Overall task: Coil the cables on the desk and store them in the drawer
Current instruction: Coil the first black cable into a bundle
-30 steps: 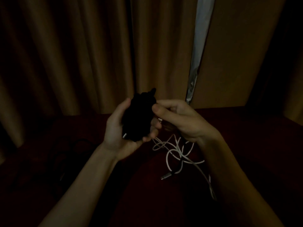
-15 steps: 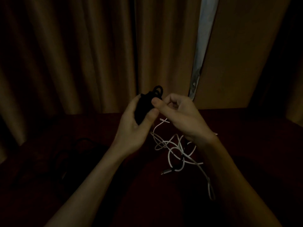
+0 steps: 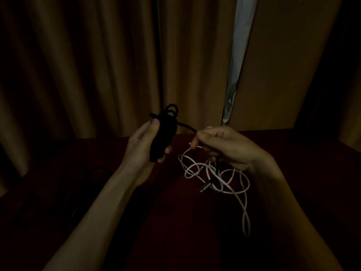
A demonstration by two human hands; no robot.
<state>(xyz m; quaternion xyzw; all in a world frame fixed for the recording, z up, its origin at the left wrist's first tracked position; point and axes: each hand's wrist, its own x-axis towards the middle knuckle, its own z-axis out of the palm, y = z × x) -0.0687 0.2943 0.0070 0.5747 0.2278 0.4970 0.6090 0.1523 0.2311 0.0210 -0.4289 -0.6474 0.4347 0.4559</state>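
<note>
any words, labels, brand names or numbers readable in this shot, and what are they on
None: no text can be read anywhere in this dim view.
The black cable bundle, the white cable and the curtain show no word, label, brand, number or sign.
The plug among the white loops is too small and dark to tell if it bears any marking.

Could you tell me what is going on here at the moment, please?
A person is coiling cables over a dark red desk. The left hand grips a wound bundle of black cable, while the right hand pinches its free tail, drawn out to the side. A tangled white cable hangs loose under the right hand, one strand caught in its fingers. More dark cable lies on the desk to the left. No drawer is in view.
</note>
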